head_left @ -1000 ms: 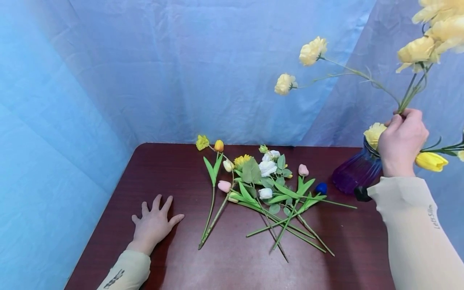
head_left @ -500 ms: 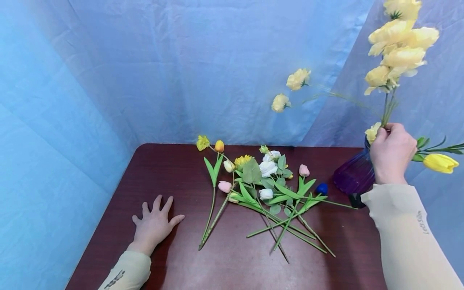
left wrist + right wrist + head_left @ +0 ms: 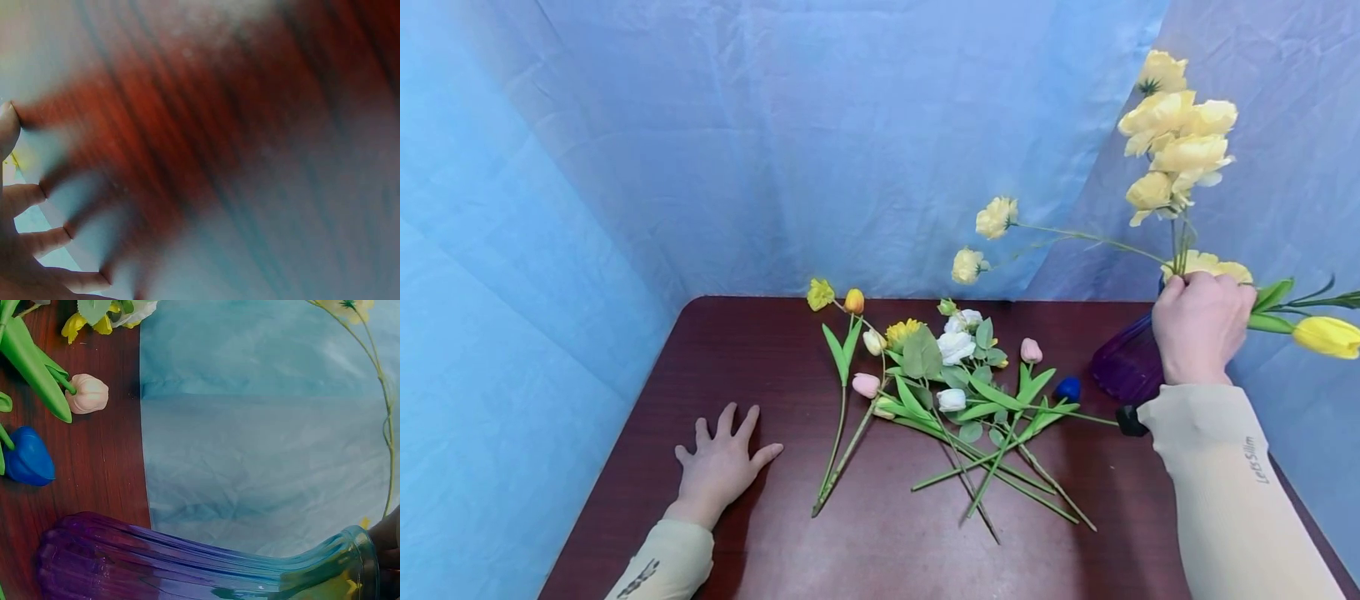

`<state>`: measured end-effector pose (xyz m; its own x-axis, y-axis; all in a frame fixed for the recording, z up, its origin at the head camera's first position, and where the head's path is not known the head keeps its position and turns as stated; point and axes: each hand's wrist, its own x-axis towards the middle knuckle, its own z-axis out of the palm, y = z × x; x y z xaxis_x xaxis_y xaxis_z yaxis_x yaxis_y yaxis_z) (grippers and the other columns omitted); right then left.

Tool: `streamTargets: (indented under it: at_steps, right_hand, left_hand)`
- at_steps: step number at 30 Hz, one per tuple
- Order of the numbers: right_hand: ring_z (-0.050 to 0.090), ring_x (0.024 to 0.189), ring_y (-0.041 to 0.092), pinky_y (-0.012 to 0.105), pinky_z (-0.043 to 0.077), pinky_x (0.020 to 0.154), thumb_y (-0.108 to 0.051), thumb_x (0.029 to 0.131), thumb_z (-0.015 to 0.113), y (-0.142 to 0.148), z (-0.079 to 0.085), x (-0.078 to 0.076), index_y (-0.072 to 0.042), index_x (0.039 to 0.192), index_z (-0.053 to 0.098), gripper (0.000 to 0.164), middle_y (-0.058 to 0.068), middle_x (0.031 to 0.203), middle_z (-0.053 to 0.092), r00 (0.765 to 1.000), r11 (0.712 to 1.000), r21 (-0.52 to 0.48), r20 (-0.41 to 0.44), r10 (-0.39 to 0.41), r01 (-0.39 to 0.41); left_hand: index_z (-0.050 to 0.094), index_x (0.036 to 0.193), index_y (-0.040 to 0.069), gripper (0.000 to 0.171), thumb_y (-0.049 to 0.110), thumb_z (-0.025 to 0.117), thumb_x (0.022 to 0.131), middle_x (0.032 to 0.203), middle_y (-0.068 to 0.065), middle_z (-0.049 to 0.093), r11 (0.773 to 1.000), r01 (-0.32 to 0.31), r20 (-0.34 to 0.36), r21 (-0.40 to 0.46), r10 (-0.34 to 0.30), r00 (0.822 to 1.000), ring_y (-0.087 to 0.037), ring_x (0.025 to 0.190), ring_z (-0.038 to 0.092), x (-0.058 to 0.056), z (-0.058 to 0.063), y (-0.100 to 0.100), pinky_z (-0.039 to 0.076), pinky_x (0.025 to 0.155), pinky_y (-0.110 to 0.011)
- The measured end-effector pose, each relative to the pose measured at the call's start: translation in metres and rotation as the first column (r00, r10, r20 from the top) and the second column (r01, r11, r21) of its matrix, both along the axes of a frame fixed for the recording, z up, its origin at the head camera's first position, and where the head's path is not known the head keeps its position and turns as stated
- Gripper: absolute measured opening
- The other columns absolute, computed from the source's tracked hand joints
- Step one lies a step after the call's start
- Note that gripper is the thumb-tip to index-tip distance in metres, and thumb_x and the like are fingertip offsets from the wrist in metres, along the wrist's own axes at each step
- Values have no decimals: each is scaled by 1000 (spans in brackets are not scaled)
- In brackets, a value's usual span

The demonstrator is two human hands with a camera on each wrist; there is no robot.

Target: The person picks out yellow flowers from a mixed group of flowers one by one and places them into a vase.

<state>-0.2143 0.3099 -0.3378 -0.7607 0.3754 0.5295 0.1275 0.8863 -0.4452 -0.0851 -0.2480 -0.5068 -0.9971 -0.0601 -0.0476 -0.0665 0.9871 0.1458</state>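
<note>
Blue cloth (image 3: 820,150) down the left and across the back, softly creased. Dark red table (image 3: 790,575) before it, far left corner rounded. On the left part, left hand (image 3: 718,458) laid flat, fingers splayed, grip fully released (fingers spread in the left wrist view too, amid much blur). Next, yellow flower (image 3: 820,294) and orange tulip (image 3: 854,302) side by side, stem ends together toward the near side. Around the middle, loose heap of pink tulip (image 3: 866,385), sunflower (image 3: 901,334), white flower (image 3: 955,348) and white tulip (image 3: 952,400), with green stems crossing below. At the heap's right, second pink tulip (image 3: 1032,351), then blue flower (image 3: 1067,389), near the vase. Higher up, two pale yellow blooms (image 3: 996,218) on thin stems, arching leftward from the fist. Vase (image 3: 1127,360) on the table's right part, purple below, blue at the neck. By its mouth, right hand (image 3: 1202,321) curled firmly round the stems of the yellow bunch (image 3: 1191,156), flower heads high above the knuckles (stem ends hidden, so hard to tell how deep inside). Black band (image 3: 1130,421) at the wrist. Far right, yellow tulip (image 3: 1327,336) leaning outward, lower end behind the hand.
</note>
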Motion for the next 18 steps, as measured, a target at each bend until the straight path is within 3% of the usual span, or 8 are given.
streamTargets:
  at_steps: [6, 8, 10, 14, 18]
  right_hand:
    - [43, 99, 52, 65, 35, 74, -20, 96, 44, -1, 1, -1, 7, 114, 54, 34, 31, 102, 55, 996, 991, -104, 44, -77, 81]
    - [43, 98, 49, 63, 35, 74, -19, 95, 46, -3, -3, 1, 4, 112, 52, 29, 27, 100, 53, 996, 991, -112, -22, -81, 78]
    - [43, 94, 49, 60, 35, 77, -14, 94, 47, -5, -8, 2, 4, 105, 53, 23, 26, 94, 52, 988, 997, -68, -144, -50, 40]
    - [43, 88, 50, 58, 32, 86, -5, 92, 47, -9, -16, 3, 8, 93, 57, 17, 29, 90, 53, 931, 997, 68, -361, 52, -30]
    - [41, 89, 49, 60, 32, 83, -3, 92, 45, -16, -20, 5, 8, 89, 60, 19, 28, 93, 52, 878, 988, 146, -466, 107, -43]
  left_hand:
    - [36, 149, 16, 80, 67, 51, 89, 149, -26, 26, 1000, 0, 6, 4, 0, 1000, -65, 127, 20, 0, 0, 0, 22, 85, -86]
    - [35, 149, 16, 80, 66, 51, 89, 149, -26, 26, 1000, 0, 5, 3, 0, 1000, -65, 127, 20, 0, 0, 0, 22, 85, -86]
    - [35, 149, 16, 80, 66, 51, 89, 149, -26, 26, 1000, -1, 2, 2, 1, 1000, -65, 127, 20, 0, 0, 0, 22, 85, -86]
    - [36, 149, 16, 80, 67, 51, 89, 149, -26, 26, 1000, 1, 1, 2, -1, 1000, -65, 127, 20, -1, -1, 0, 22, 85, -86]
    - [35, 149, 16, 81, 68, 50, 89, 149, -26, 25, 1000, 0, 6, 7, 0, 1000, -64, 128, 19, -1, -2, -1, 22, 85, -86]
